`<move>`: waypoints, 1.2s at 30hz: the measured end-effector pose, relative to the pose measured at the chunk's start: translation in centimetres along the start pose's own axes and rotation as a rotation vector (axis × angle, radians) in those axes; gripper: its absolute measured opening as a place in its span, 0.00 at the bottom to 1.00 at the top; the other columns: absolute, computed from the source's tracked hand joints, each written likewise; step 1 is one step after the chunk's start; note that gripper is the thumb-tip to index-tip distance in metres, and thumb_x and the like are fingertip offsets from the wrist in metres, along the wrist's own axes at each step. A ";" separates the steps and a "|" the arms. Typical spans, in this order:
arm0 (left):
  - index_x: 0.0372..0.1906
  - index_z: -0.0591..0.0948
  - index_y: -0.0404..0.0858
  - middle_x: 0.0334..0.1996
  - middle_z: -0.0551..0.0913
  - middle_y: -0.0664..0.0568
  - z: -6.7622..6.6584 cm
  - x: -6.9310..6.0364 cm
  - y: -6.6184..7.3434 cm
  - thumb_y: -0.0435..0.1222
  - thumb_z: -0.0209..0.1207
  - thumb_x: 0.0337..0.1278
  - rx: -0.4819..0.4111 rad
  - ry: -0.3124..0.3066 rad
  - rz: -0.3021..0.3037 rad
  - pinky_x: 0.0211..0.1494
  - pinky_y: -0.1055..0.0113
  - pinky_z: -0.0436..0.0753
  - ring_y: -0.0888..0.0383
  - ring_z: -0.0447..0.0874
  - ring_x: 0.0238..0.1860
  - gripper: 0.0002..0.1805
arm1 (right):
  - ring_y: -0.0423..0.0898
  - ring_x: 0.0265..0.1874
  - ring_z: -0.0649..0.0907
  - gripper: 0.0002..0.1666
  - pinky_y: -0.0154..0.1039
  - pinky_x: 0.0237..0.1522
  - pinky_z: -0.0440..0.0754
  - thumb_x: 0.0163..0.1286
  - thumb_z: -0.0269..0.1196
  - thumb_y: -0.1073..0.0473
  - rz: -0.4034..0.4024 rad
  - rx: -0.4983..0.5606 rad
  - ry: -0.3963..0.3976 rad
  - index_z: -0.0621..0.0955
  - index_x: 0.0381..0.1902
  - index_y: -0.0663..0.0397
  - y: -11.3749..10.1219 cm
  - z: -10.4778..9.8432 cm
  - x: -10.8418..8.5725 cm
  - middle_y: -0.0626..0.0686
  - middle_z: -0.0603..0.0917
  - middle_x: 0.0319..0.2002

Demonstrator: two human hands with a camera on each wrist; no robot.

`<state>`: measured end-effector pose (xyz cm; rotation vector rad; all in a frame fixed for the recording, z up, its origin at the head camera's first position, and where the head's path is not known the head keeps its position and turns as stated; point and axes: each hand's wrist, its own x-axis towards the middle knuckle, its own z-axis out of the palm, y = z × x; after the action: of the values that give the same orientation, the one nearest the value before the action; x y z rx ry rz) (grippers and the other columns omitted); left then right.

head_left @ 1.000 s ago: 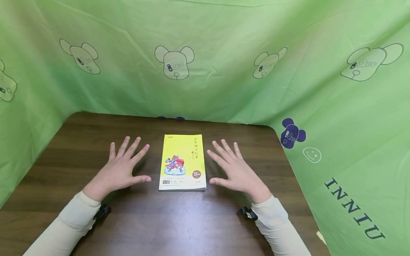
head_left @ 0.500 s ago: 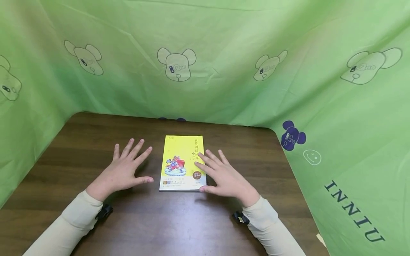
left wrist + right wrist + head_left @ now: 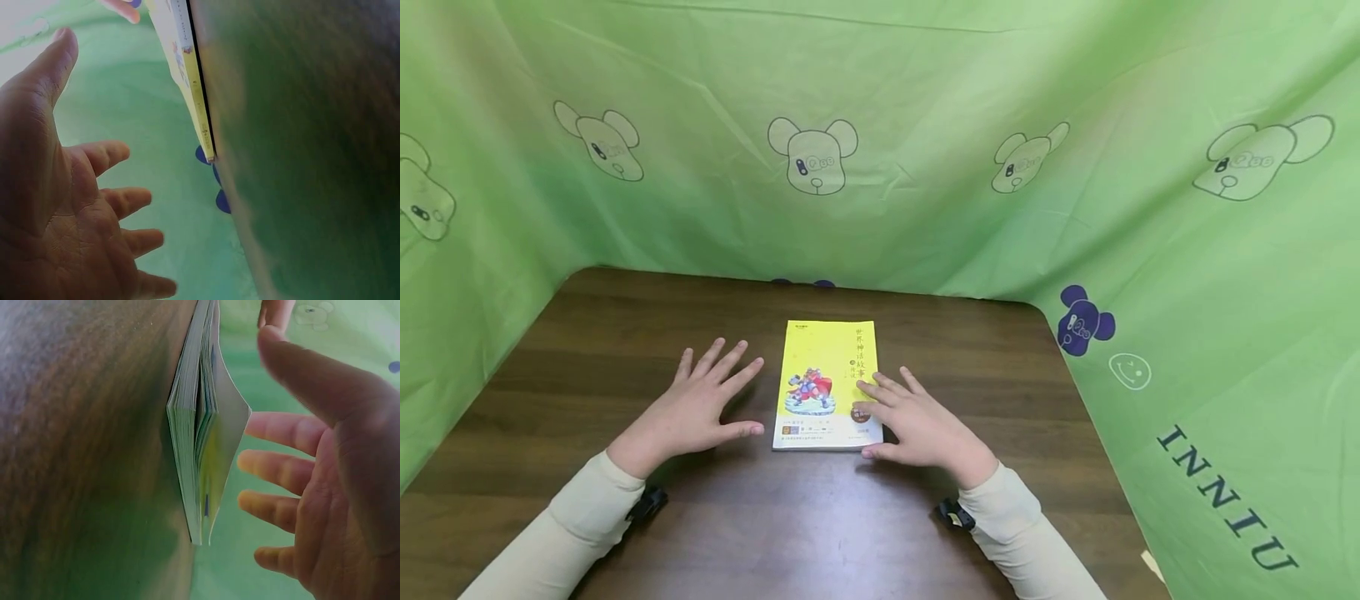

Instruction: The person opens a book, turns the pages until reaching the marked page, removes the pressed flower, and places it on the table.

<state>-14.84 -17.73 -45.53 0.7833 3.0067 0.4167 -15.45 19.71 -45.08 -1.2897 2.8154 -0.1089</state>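
A yellow and white book with a red-caped figure on its cover lies closed on the table. The left hand is held left of the book, fingers spread, touching nothing visible. The right hand reaches over the book's lower right edge with spread fingers; whether its fingertips touch the cover cannot be told. In the left wrist view the left palm faces the spine of the book. The right wrist view shows the page edges of the book slightly parted, beside the right hand.
The brown wooden table is bordered at the back and sides by a green cloth printed with bear heads. Each wrist wears a black device, the left one and the right one.
The right hand has moved left from beside the book to over its right edge, and slightly nearer the body. The left hand has shifted slightly right, towards the book.
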 end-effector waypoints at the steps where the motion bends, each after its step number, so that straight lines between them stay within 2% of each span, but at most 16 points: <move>1: 0.81 0.61 0.47 0.82 0.51 0.41 0.0 0.0 0.1 0.69 0.62 0.56 -0.006 -0.007 0.004 0.73 0.24 0.41 0.32 0.41 0.81 0.54 | 0.58 0.78 0.64 0.39 0.66 0.77 0.48 0.68 0.63 0.30 0.005 0.003 -0.009 0.76 0.69 0.42 0.0 0.1 0.0 0.51 0.66 0.78; 8: 0.80 0.63 0.48 0.82 0.54 0.43 0.4 0.2 0.9 0.69 0.61 0.57 -0.015 -0.043 0.025 0.73 0.24 0.45 0.33 0.45 0.81 0.51 | 0.58 0.76 0.67 0.35 0.66 0.76 0.51 0.68 0.65 0.33 0.004 -0.022 -0.029 0.78 0.67 0.40 -0.2 0.4 0.2 0.51 0.71 0.75; 13: 0.80 0.64 0.48 0.81 0.56 0.43 1.0 0.5 1.9 0.71 0.59 0.56 0.000 -0.060 0.072 0.73 0.24 0.47 0.34 0.48 0.81 0.52 | 0.57 0.73 0.72 0.34 0.66 0.75 0.56 0.67 0.68 0.37 -0.006 -0.058 -0.026 0.79 0.67 0.42 -0.2 0.5 0.0 0.51 0.75 0.72; 18: 0.79 0.65 0.48 0.81 0.58 0.43 1.3 1.2 3.3 0.70 0.61 0.55 0.004 -0.100 0.113 0.73 0.24 0.48 0.35 0.49 0.81 0.51 | 0.56 0.70 0.75 0.31 0.67 0.73 0.60 0.69 0.68 0.40 -0.013 -0.060 -0.020 0.81 0.65 0.43 -0.3 0.5 -0.1 0.51 0.78 0.69; 22: 0.79 0.66 0.47 0.80 0.61 0.43 1.7 1.7 4.5 0.69 0.61 0.55 0.019 -0.118 0.140 0.72 0.24 0.51 0.35 0.52 0.80 0.51 | 0.54 0.66 0.79 0.24 0.66 0.70 0.66 0.72 0.66 0.45 -0.034 -0.056 -0.007 0.84 0.62 0.44 -0.3 0.3 -0.1 0.50 0.82 0.65; 29: 0.79 0.65 0.48 0.80 0.59 0.44 2.5 2.6 6.5 0.69 0.60 0.58 0.006 -0.156 0.159 0.73 0.25 0.52 0.34 0.55 0.79 0.50 | 0.43 0.53 0.85 0.15 0.61 0.63 0.76 0.75 0.63 0.50 -0.085 -0.050 0.077 0.87 0.55 0.45 -0.5 0.4 0.2 0.44 0.89 0.51; 33: 0.78 0.68 0.47 0.79 0.63 0.42 3.1 3.2 7.3 0.67 0.60 0.59 0.008 -0.148 0.164 0.72 0.26 0.54 0.34 0.57 0.78 0.47 | 0.40 0.44 0.86 0.12 0.54 0.59 0.80 0.77 0.61 0.48 -0.076 -0.065 0.143 0.86 0.50 0.42 -0.5 0.6 0.4 0.41 0.88 0.41; 36: 0.75 0.72 0.48 0.76 0.68 0.43 3.5 3.5 7.7 0.66 0.60 0.61 0.017 -0.119 0.173 0.71 0.26 0.58 0.33 0.60 0.77 0.43 | 0.39 0.40 0.87 0.09 0.47 0.55 0.82 0.77 0.60 0.48 -0.069 -0.069 0.193 0.85 0.46 0.40 -0.5 0.6 0.6 0.39 0.87 0.38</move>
<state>-13.93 -8.71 -46.70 1.0353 2.8472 0.3347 -15.44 18.86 -45.60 -1.4671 2.9581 -0.1478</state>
